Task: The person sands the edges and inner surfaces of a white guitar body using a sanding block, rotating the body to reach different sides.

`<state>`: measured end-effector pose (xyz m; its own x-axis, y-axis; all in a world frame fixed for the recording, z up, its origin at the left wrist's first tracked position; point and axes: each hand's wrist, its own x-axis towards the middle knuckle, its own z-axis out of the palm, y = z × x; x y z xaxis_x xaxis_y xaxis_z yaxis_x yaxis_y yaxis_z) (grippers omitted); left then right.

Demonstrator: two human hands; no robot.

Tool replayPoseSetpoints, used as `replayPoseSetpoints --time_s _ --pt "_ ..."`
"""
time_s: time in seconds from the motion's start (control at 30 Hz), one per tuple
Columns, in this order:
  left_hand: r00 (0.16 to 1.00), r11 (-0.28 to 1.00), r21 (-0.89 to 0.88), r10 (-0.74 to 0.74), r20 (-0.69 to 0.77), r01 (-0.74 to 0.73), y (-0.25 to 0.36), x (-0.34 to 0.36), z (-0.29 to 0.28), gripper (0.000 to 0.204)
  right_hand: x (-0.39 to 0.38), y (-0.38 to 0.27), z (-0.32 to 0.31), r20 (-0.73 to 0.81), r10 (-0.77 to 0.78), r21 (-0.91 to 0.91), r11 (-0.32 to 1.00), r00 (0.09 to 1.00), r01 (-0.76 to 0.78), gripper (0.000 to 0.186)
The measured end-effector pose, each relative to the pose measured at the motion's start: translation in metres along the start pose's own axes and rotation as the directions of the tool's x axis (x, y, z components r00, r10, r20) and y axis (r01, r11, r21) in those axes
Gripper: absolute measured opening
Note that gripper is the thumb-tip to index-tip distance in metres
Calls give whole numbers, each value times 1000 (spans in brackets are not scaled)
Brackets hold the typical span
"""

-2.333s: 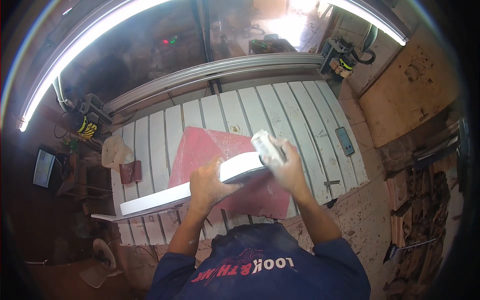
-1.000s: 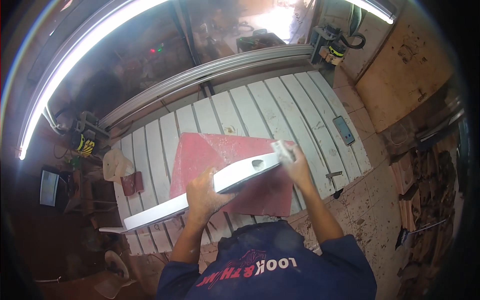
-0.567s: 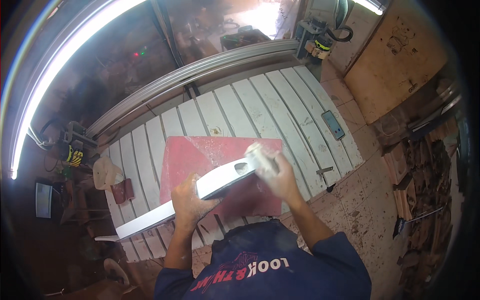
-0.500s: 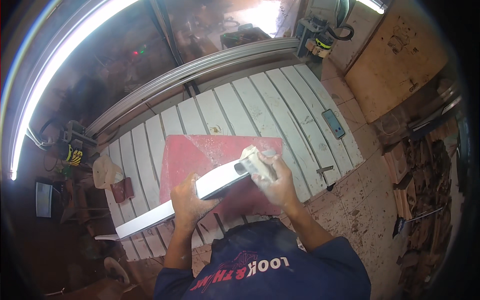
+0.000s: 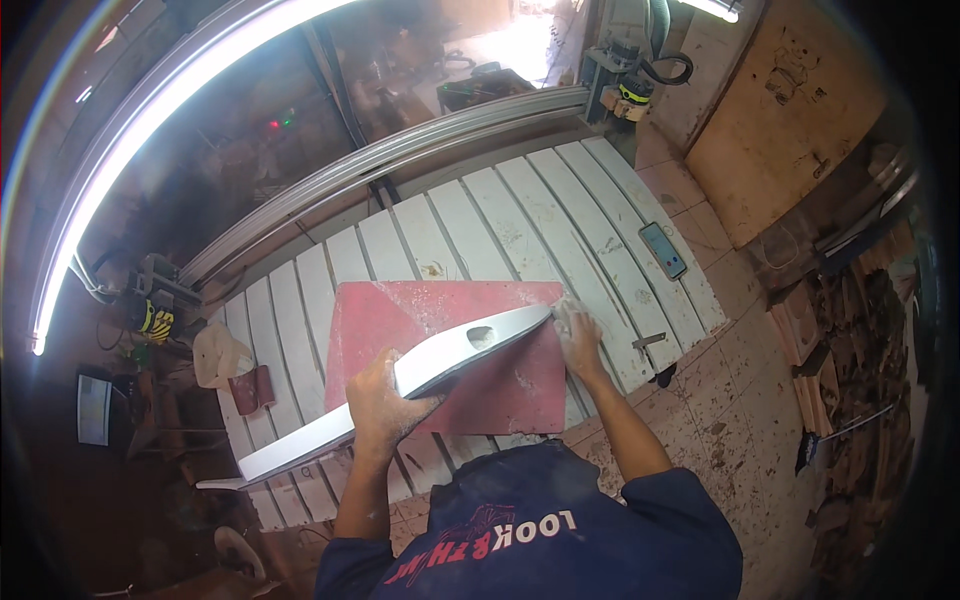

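A long, curved white piece (image 5: pixel 445 355) with an oval recess near its right end slants across the bench, right end farther away. My left hand (image 5: pixel 380 405) is wrapped round its middle, thumb on the near side. At its pointed right tip is my right hand (image 5: pixel 580 342), dusty with white powder, its fingers bent round a pale folded sheet of sandpaper that they mostly hide. Beneath the piece lies a flat red sheet (image 5: pixel 385 310), powdered in places.
The slatted white bench (image 5: pixel 500 220) carries a phone (image 5: pixel 664 250) at right, a small metal strip (image 5: pixel 648 341), and a red roll (image 5: pixel 250 390) beside a beige cloth (image 5: pixel 215 355) at left. A metal rail (image 5: pixel 400 150) spans the back. Wood offcuts (image 5: pixel 860 400) are piled at far right.
My right hand has slid rightward with the sandpaper, from over the recess to the white piece's tip, uncovering the recess. My left hand keeps its grip. The view has shifted slightly.
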<state>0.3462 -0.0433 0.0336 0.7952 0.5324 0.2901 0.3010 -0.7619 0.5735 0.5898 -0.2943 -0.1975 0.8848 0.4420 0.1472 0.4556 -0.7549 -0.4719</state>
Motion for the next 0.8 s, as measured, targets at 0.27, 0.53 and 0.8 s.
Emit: replayPoseSetpoints --time_s 0.27,0.53,0.8 --pt "999 999 4 -38 20 38 2 -8 -2 58 -34 -148 -92 -222 -546 535 624 808 569 87" --pt "1000 1000 4 -12 8 12 5 -10 1 58 -14 -29 12 -135 -162 544 812 978 210 78" --pt "1000 999 27 -18 18 18 -1 -14 0 59 -29 -90 -39 -255 -384 592 663 888 457 69"
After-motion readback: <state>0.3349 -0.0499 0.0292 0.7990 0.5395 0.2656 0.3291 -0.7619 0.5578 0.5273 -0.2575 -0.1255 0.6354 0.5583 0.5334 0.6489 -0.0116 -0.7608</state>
